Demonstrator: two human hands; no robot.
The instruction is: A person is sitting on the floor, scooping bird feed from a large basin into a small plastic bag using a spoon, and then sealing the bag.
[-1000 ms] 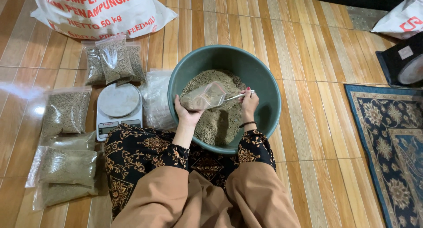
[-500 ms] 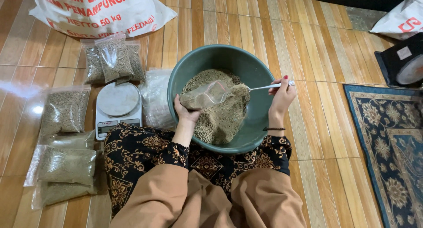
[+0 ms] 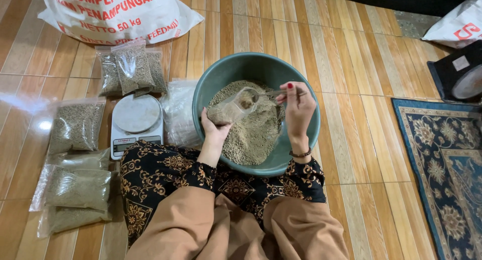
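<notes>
Wooden floor [image 3: 346, 54]; basin [image 3: 211, 86] of grain; left hand [image 3: 215, 130] gripping bag [image 3: 232, 107]; right hand [image 3: 297, 105] holding spoon [image 3: 261, 94].

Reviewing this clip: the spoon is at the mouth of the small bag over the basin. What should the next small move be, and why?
Probably tip the spoon so its load drops into the clear bag. The right hand holds the spoon with its bowl right at the bag's open mouth, and the left hand holds that bag tilted over the green basin of grain, so spills would likely land back inside.
</notes>
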